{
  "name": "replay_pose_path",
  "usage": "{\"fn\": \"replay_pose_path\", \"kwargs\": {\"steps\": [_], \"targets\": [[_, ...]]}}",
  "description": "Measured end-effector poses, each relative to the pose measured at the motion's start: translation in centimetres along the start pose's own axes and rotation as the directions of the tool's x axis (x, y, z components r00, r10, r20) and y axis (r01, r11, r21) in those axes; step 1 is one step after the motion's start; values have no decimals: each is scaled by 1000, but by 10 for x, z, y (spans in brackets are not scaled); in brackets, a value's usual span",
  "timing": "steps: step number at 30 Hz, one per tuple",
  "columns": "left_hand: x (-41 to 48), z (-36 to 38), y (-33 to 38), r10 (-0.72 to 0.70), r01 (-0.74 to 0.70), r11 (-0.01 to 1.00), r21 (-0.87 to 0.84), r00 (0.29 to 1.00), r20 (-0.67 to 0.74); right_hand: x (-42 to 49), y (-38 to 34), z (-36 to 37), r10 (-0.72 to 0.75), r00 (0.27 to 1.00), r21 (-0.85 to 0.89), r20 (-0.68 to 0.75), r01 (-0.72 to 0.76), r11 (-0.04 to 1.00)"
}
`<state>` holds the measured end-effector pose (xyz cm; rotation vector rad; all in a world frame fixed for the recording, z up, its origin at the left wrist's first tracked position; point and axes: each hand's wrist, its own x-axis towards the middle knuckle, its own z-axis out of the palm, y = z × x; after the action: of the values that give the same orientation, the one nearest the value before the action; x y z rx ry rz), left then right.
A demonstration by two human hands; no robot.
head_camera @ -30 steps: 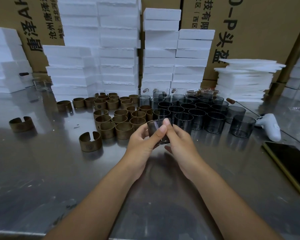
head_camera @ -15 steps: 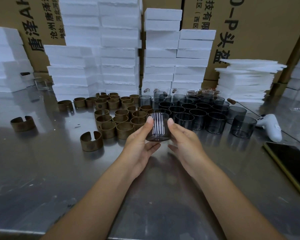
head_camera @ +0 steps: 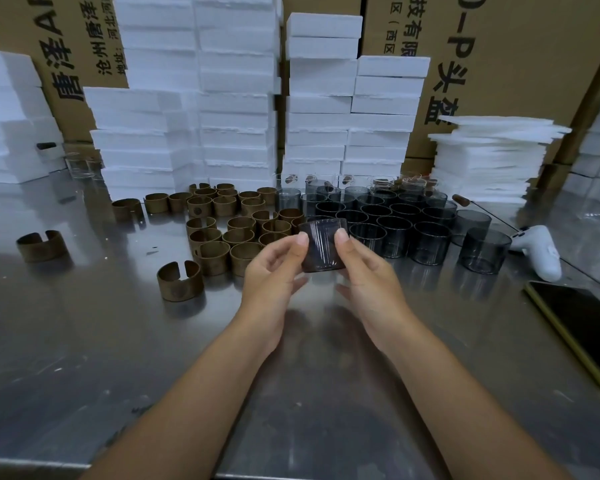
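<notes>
While both hands gripped it, the smoky glass tube sat lifted just above the steel table, left hand and right hand each pinching a side with thumb on the wall. Brass split rings were clustered left, more dark tubes right behind it.

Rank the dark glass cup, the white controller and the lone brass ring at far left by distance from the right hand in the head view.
1. The dark glass cup, pinched between the right hand and the left hand.
2. The white controller, lying on the table off to the right.
3. The lone brass ring, far left, beyond the left hand.
</notes>
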<state>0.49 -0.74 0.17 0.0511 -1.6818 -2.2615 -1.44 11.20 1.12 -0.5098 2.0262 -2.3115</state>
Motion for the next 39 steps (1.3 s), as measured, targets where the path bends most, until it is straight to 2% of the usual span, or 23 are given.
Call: {"fn": "replay_pose_path", "kwargs": {"steps": [2,8,14,19,24,30,35,39], "targets": [[0,0,0,62,-58,997,41,994,-87,0,-1,-1,-27,999,13,-37,28,1000],[-1,3,-2,16,-17,998,55,1000,6,-2,-1,1,7,999,-27,-47,-8,1000],[0,0,0,-83,86,988,-125,996,33,-2,-2,1,50,998,-66,-41,-52,996],[1,-2,3,-80,110,964,-242,988,130,-1,-2,-2,68,998,34,12,-69,997],[3,-5,5,-123,196,919,-343,967,224,2,-2,-4,99,995,170,-2,-97,981],[3,-4,3,-122,199,925,-324,962,245,2,0,1,98,995,46,-15,-97,994],[4,-5,-1,-109,125,985,-117,985,130,1,-2,3,75,995,14,-68,-74,997],[4,-3,-2,-129,140,986,-94,985,111,0,-3,3,47,989,-4,-138,-49,999]]}}
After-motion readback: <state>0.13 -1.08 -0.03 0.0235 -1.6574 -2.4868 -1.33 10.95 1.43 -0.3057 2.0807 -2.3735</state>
